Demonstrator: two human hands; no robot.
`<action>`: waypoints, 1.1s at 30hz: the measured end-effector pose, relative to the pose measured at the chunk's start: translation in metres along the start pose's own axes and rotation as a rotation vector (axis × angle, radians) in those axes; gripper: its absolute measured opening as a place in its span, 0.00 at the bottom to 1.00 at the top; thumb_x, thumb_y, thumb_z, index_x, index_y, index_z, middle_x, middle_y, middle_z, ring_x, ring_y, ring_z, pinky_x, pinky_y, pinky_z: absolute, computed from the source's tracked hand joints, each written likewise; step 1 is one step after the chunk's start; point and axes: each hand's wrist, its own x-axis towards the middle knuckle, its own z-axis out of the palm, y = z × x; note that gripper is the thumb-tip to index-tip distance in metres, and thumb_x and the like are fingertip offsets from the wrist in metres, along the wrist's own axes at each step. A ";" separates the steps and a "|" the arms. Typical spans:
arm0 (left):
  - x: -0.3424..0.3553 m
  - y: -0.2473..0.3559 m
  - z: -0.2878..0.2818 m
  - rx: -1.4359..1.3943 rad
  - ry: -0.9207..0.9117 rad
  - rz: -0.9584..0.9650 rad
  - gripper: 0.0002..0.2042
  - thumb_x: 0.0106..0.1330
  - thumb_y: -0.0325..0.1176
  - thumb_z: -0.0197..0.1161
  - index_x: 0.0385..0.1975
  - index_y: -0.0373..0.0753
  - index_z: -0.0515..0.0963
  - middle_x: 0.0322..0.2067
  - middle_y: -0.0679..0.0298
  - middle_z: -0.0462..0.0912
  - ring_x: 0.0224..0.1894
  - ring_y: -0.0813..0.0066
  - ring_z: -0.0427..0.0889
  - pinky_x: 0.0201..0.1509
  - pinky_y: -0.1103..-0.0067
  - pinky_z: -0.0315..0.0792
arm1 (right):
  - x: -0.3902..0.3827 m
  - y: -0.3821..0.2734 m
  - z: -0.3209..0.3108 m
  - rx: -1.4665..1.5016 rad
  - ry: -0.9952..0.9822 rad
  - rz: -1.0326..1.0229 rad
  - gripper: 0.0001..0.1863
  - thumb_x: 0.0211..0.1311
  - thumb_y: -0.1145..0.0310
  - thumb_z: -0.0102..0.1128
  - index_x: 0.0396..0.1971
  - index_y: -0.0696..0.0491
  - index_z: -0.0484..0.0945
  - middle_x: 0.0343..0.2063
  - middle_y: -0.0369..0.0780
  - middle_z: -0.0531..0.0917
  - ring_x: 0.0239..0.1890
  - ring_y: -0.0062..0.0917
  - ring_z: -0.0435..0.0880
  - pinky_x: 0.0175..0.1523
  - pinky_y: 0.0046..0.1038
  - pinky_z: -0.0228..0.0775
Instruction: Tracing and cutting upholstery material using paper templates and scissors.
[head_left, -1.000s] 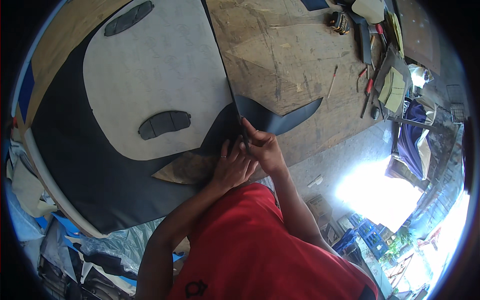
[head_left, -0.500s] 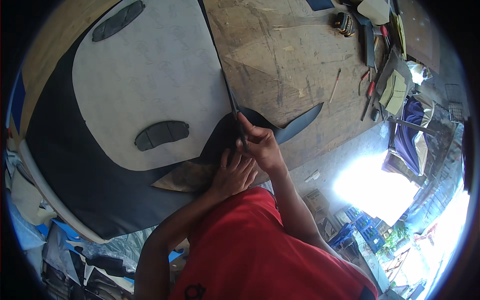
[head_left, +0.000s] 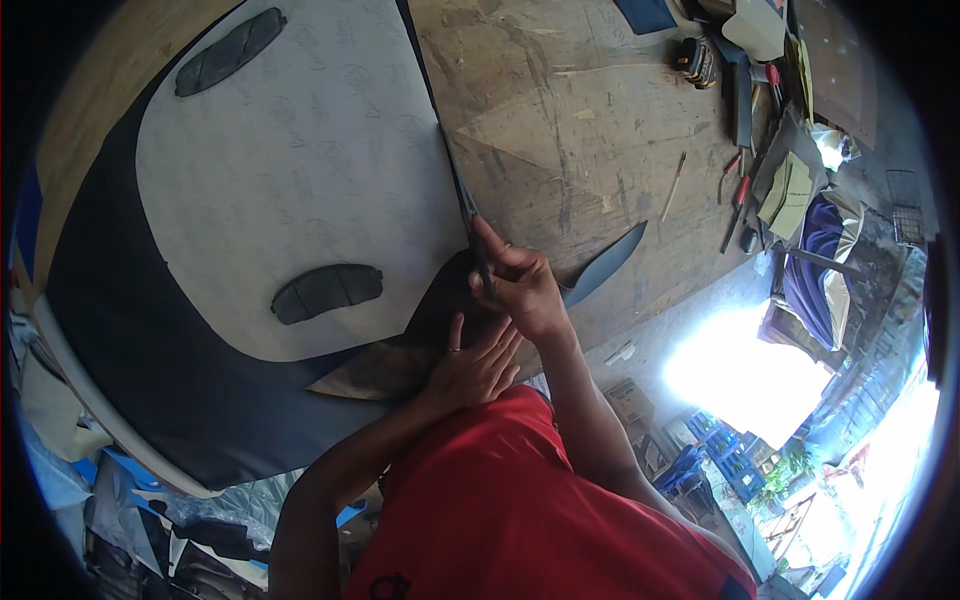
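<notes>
Black, smooth, flexible sheet material (head_left: 225, 400), head view: spread over the left part of the scuffed brown wooden tabletop (head_left: 570, 130), reaching to the near edge in front of my body. On top of it lies a large white sheet with rounded corners and faint printing (head_left: 300, 190). Two dark grey, curved, segmented blocks rest on the white sheet: one near its lower edge (head_left: 328, 292), one at its upper left (head_left: 232, 52).

My right hand (head_left: 522, 285) is closed around the handles of dark, narrow-bladed scissors (head_left: 464, 190); the blades point away from me along the right edge of the white sheet. Blade gap: cannot tell.

My left hand (head_left: 475, 370) is open, back upward, fingers extended, a ring on one of them, just below the right. Whether its fingertips press the black material, I cannot tell.

Beside my left hand, a leaf-shaped patch of bare wood shows through the black material. Right of my right hand, a pointed black strip (head_left: 607, 265) lies on the tabletop. Farther off, upper right: a black-and-orange tape measure (head_left: 697, 63).
</notes>
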 end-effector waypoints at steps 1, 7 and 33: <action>0.001 0.000 -0.002 -0.012 0.003 0.002 0.27 0.72 0.49 0.57 0.62 0.34 0.78 0.66 0.54 0.76 0.75 0.63 0.65 0.70 0.30 0.42 | 0.001 -0.001 0.000 -0.032 0.007 0.003 0.32 0.62 0.85 0.67 0.68 0.57 0.74 0.25 0.26 0.73 0.25 0.08 0.64 0.31 0.10 0.54; 0.003 -0.001 -0.008 -0.124 -0.076 -0.006 0.30 0.73 0.48 0.52 0.70 0.34 0.70 0.74 0.54 0.67 0.79 0.64 0.58 0.70 0.31 0.44 | 0.030 -0.012 0.004 0.058 -0.060 -0.045 0.36 0.64 0.83 0.65 0.73 0.51 0.69 0.27 0.32 0.81 0.26 0.11 0.72 0.32 0.10 0.62; 0.006 -0.009 -0.009 -0.174 -0.053 0.025 0.29 0.72 0.43 0.53 0.68 0.32 0.71 0.73 0.51 0.67 0.78 0.62 0.62 0.64 0.30 0.57 | 0.048 -0.027 0.015 0.137 -0.073 -0.015 0.34 0.63 0.85 0.66 0.70 0.55 0.71 0.26 0.29 0.80 0.25 0.09 0.70 0.32 0.10 0.59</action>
